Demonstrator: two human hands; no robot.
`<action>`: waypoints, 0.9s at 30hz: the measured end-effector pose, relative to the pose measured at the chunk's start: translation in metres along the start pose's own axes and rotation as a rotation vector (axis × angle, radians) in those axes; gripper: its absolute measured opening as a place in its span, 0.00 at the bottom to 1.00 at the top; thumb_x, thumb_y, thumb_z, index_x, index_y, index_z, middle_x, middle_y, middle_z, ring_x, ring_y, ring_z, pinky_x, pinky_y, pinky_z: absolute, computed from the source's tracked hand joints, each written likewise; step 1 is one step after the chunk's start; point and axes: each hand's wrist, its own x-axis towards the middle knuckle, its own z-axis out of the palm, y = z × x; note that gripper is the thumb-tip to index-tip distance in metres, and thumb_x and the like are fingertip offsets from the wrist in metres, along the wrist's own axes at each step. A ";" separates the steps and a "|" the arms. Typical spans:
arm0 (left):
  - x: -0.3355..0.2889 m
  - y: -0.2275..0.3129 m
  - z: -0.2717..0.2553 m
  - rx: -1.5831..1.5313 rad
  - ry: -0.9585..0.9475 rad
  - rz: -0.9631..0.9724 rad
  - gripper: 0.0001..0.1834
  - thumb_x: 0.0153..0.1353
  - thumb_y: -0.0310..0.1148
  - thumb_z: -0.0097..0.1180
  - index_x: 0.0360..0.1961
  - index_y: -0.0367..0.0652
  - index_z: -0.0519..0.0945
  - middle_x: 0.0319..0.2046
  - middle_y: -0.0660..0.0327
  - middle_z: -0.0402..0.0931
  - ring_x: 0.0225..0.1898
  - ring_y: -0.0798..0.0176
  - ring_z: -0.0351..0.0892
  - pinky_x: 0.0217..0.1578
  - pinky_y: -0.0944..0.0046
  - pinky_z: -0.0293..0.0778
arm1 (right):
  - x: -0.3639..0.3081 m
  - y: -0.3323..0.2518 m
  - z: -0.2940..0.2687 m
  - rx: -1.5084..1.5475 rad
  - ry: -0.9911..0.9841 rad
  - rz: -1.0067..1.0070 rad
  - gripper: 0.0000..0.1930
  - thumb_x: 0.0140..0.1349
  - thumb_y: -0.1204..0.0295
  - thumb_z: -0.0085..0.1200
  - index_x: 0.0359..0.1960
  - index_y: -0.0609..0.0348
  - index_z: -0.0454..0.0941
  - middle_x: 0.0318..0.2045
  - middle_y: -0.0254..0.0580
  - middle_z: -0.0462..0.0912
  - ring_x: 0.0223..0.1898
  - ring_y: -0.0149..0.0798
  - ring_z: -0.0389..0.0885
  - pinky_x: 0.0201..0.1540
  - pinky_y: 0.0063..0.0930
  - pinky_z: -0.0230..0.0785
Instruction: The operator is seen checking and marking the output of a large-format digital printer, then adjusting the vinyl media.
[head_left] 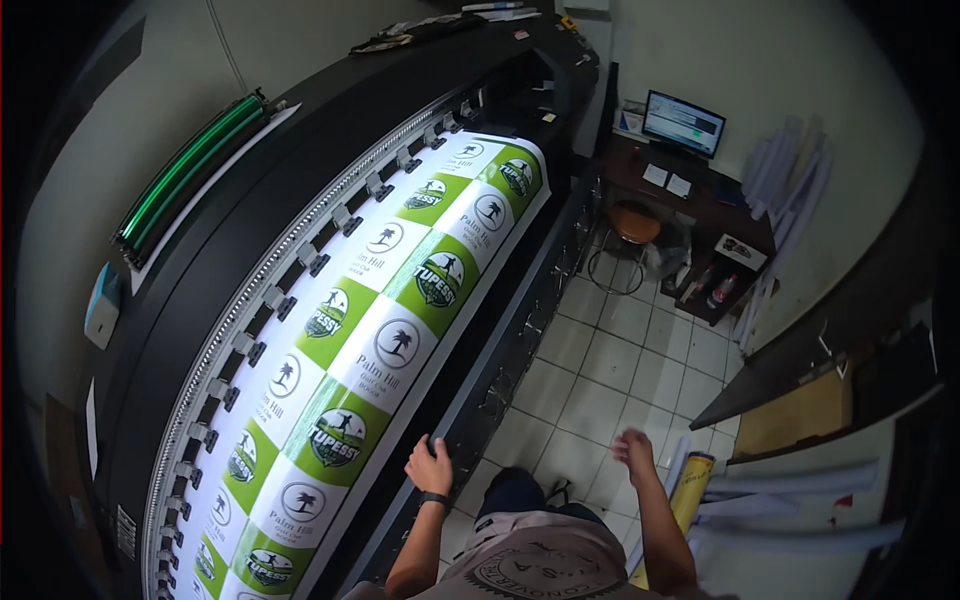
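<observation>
A: While the left hand (430,470) sits at the front rail (474,392), state?
B: Released, fingers loosely bent; contact unclear. Right hand (633,450): over the floor tiles (590,370), blurred, can't tell if clenched.
A: Printed sheet (365,340)?
B: On the black printer (250,180), left of the left hand. Beyond: brown stool (634,222), desk (640,165), lit monitor (684,123).

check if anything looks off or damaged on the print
Pale streaks cross some green squares on the glossy green and white checkered print on the wide black printer; they break the solid green, though possibly just glare.
</observation>
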 end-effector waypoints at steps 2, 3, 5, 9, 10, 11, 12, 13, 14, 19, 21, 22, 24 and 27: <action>0.004 0.011 0.015 0.104 0.119 -0.095 0.19 0.67 0.46 0.50 0.47 0.44 0.83 0.42 0.54 0.83 0.46 0.50 0.79 0.52 0.51 0.65 | 0.066 -0.070 0.036 -0.085 -0.108 -0.076 0.15 0.71 0.63 0.47 0.53 0.56 0.70 0.41 0.42 0.79 0.33 0.36 0.81 0.34 0.30 0.74; 0.008 0.015 0.022 0.130 0.194 -0.138 0.17 0.67 0.46 0.50 0.43 0.45 0.84 0.38 0.55 0.84 0.43 0.50 0.80 0.49 0.51 0.67 | 0.099 -0.106 0.058 -0.116 -0.173 -0.120 0.16 0.72 0.60 0.47 0.53 0.57 0.70 0.44 0.42 0.79 0.35 0.36 0.81 0.36 0.30 0.75; 0.018 0.019 0.035 0.219 0.284 -0.277 0.15 0.67 0.44 0.50 0.39 0.46 0.83 0.35 0.56 0.83 0.39 0.50 0.80 0.45 0.51 0.69 | 0.163 -0.169 0.108 -0.024 -0.282 -0.198 0.23 0.71 0.59 0.49 0.61 0.59 0.65 0.43 0.42 0.80 0.36 0.35 0.82 0.36 0.29 0.76; 0.025 0.025 0.050 0.291 0.485 -0.375 0.12 0.64 0.41 0.54 0.36 0.46 0.83 0.32 0.57 0.82 0.36 0.50 0.79 0.42 0.52 0.70 | 0.295 -0.272 0.215 0.128 -0.487 -0.138 0.27 0.71 0.56 0.49 0.63 0.63 0.63 0.47 0.47 0.78 0.46 0.41 0.80 0.46 0.36 0.75; 0.027 0.026 0.051 0.314 0.500 -0.402 0.12 0.64 0.41 0.55 0.36 0.46 0.83 0.31 0.57 0.81 0.35 0.50 0.78 0.41 0.52 0.70 | 0.328 -0.291 0.240 0.149 -0.548 -0.105 0.28 0.71 0.56 0.50 0.62 0.64 0.62 0.47 0.47 0.78 0.47 0.42 0.80 0.48 0.38 0.75; 0.028 0.027 0.052 0.327 0.489 -0.428 0.11 0.63 0.41 0.56 0.35 0.46 0.82 0.30 0.58 0.80 0.35 0.50 0.78 0.41 0.52 0.69 | 0.359 -0.307 0.263 0.161 -0.549 -0.068 0.28 0.71 0.56 0.50 0.62 0.66 0.62 0.47 0.47 0.78 0.47 0.43 0.80 0.49 0.40 0.74; 0.028 0.027 0.053 0.322 0.485 -0.461 0.14 0.65 0.43 0.53 0.35 0.44 0.82 0.31 0.56 0.81 0.35 0.48 0.77 0.42 0.52 0.70 | 0.388 -0.320 0.284 0.174 -0.560 -0.033 0.31 0.71 0.56 0.49 0.64 0.69 0.59 0.50 0.51 0.75 0.51 0.47 0.77 0.56 0.43 0.72; 0.030 0.025 0.053 0.345 0.464 -0.456 0.13 0.63 0.40 0.55 0.38 0.42 0.81 0.34 0.55 0.80 0.37 0.48 0.78 0.42 0.52 0.70 | 0.414 -0.330 0.301 0.144 -0.619 -0.022 0.31 0.71 0.56 0.49 0.64 0.69 0.59 0.50 0.51 0.75 0.51 0.47 0.77 0.56 0.43 0.72; 0.030 0.025 0.055 0.327 0.514 -0.501 0.15 0.65 0.40 0.54 0.45 0.40 0.79 0.39 0.52 0.80 0.41 0.47 0.78 0.46 0.51 0.70 | 0.439 -0.339 0.319 0.186 -0.548 0.032 0.33 0.71 0.55 0.48 0.65 0.70 0.57 0.55 0.54 0.71 0.56 0.50 0.73 0.60 0.46 0.67; 0.078 0.013 0.049 -0.311 1.414 -0.928 0.34 0.71 0.46 0.50 0.69 0.34 0.61 0.63 0.41 0.65 0.57 0.42 0.73 0.58 0.50 0.69 | 0.558 -0.379 0.383 0.168 -0.220 0.138 0.38 0.69 0.45 0.43 0.72 0.56 0.53 0.69 0.57 0.58 0.69 0.58 0.60 0.68 0.56 0.55; 0.095 0.015 0.043 -0.405 1.649 -1.130 0.37 0.71 0.51 0.45 0.67 0.28 0.62 0.63 0.39 0.66 0.61 0.42 0.70 0.60 0.49 0.68 | 0.599 -0.377 0.390 0.124 -0.240 0.196 0.33 0.68 0.41 0.35 0.64 0.53 0.65 0.62 0.49 0.71 0.63 0.53 0.69 0.66 0.55 0.60; 0.104 0.017 0.043 -0.711 1.616 -1.132 0.39 0.72 0.54 0.37 0.68 0.29 0.59 0.66 0.40 0.63 0.60 0.44 0.70 0.61 0.51 0.67 | 0.617 -0.374 0.400 0.180 -0.166 0.233 0.31 0.69 0.42 0.31 0.55 0.52 0.75 0.52 0.41 0.80 0.56 0.49 0.76 0.62 0.52 0.65; 0.139 0.026 0.080 -1.031 1.617 -1.166 0.41 0.70 0.56 0.29 0.69 0.27 0.57 0.68 0.42 0.61 0.68 0.44 0.61 0.67 0.47 0.59 | 0.646 -0.364 0.408 0.315 -0.174 0.274 0.25 0.68 0.48 0.36 0.50 0.50 0.79 0.48 0.39 0.83 0.54 0.47 0.79 0.59 0.47 0.69; 0.179 0.025 0.135 -1.594 1.499 -1.183 0.32 0.62 0.51 0.36 0.63 0.49 0.72 0.66 0.56 0.68 0.62 0.50 0.69 0.57 0.43 0.67 | 0.666 -0.356 0.424 0.359 -0.101 0.261 0.25 0.69 0.50 0.37 0.52 0.52 0.78 0.51 0.40 0.82 0.55 0.47 0.79 0.58 0.45 0.71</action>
